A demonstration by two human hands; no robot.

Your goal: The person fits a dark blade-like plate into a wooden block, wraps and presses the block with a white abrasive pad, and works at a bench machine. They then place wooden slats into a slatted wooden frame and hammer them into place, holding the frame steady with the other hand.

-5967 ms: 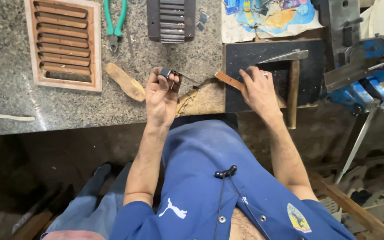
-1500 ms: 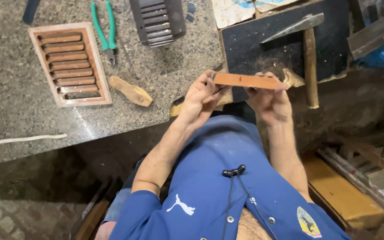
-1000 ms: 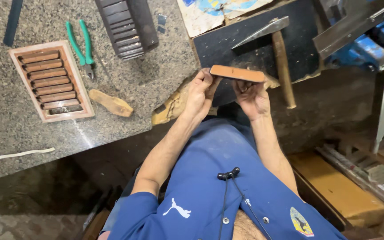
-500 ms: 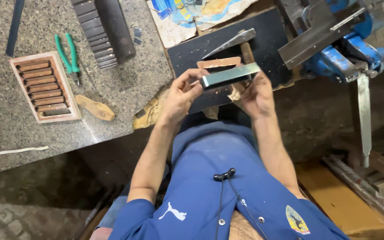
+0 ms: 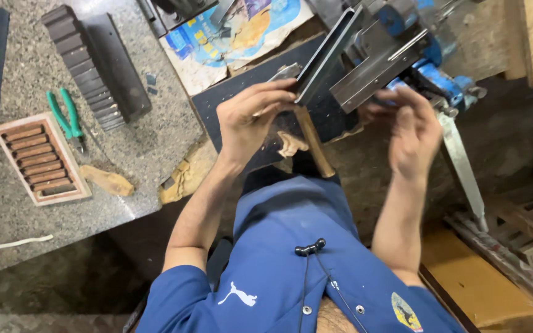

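My left hand (image 5: 251, 120) is pinched shut on the lower end of a flat dark metal bar (image 5: 328, 54); thumb and fingers clamp its edge. The bar runs up toward 1 o'clock from my grip, tilted, its top end near the blue bench vise (image 5: 430, 58).

My right hand (image 5: 411, 132) is at 3 o'clock from the left, fingers loosely spread, holding nothing. It's blurred, so I can't tell whether the fingertips touch the vise. A grey steel plate (image 5: 374, 65) sits at the vise just beside the bar, at 12 o'clock of this hand.

Below my left hand, at 5 o'clock, a wooden hammer handle (image 5: 314, 145) lies on the dark board (image 5: 217, 105), a pale wood chip (image 5: 291, 143) just beside it.

On the granite counter (image 5: 26, 74), 9 o'clock side: green-handled pliers (image 5: 66, 117), a wooden tray (image 5: 72, 163) of brown wooden pieces, a rough wooden offcut (image 5: 109, 182) at the tray's 4 o'clock. A dark ribbed block (image 5: 97, 65) lies at 12 o'clock of the pliers. A crumpled coloured paper (image 5: 239, 31) sits at the board's 12 o'clock.
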